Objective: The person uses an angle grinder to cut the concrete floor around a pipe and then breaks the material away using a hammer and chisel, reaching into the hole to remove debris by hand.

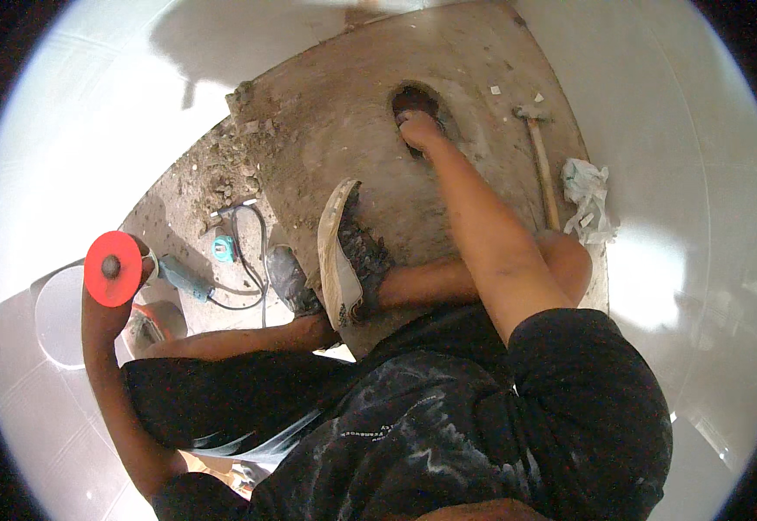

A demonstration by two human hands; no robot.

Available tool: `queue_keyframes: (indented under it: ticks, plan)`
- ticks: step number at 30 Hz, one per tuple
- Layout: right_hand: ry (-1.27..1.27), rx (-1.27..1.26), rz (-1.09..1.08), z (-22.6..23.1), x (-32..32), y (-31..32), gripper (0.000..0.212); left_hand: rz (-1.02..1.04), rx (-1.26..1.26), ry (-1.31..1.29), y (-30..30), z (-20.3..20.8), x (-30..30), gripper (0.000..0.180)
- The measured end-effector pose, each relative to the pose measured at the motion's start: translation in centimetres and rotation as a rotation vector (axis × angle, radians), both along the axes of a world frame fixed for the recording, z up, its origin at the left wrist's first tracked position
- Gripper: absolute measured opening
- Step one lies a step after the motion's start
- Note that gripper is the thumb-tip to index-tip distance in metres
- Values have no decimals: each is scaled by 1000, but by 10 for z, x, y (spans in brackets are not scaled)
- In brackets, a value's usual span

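My left hand [147,267], out at the left, is closed on a round red disc [100,290] with a dark lump at its centre. The disc hides most of the fingers. My right hand [419,130] reaches down to a round hole [416,97] in the rough mortar floor [326,113]. Its fingers are curled at the hole's rim, and their tips are hidden. Whether they grip anything in there does not show. A teal corded power tool [185,278] lies just right of my left hand.
Right of the hole lies a wooden-handled hammer [541,161], beside a crumpled white plastic bag [586,195]. A teal tape measure [223,249] and a looped black cable [264,252] lie left of my shoes. Loose rubble [232,169] lines the slab's left edge. Pale walls [656,148] rise around.
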State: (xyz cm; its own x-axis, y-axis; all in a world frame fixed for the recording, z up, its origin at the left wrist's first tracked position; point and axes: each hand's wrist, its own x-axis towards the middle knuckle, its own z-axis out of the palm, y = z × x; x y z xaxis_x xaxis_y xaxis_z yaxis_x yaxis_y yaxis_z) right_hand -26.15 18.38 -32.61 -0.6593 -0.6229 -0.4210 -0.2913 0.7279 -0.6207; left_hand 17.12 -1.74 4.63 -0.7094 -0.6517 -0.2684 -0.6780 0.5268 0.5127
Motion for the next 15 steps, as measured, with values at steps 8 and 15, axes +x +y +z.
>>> queue_keyframes:
  ticks: [8, 15]
  plan:
    - [-269, -974, 22, 141, 35, -23, 24, 122, -47, -56, -3, -2, 39, 19]
    - [355, -117, -9, 105, -69, 42, 28, 62, 24, -28, -15, -7, 28, 21]
